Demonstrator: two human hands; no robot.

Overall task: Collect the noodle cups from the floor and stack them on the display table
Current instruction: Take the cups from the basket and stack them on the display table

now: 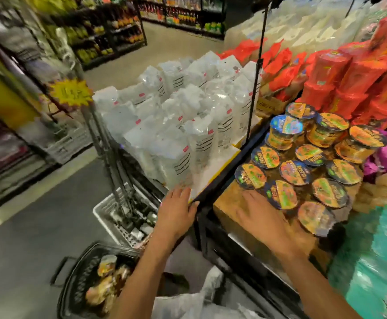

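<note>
**Both hands free, more cups waiting below**

The cups sit in rows at the bench's near-left corner, some stacked at the back. More lie in the basket on the floor. The right hand lies flat and spread at the bench's near edge; the left hand, fingers straight, touches the white bags. I'd reach down with both hands and fill the bare near corner first.

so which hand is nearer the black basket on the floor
Left. The left hand rests on the table's corner, above the black basket; the right hand lies farther right, by the noodle cups.
</note>
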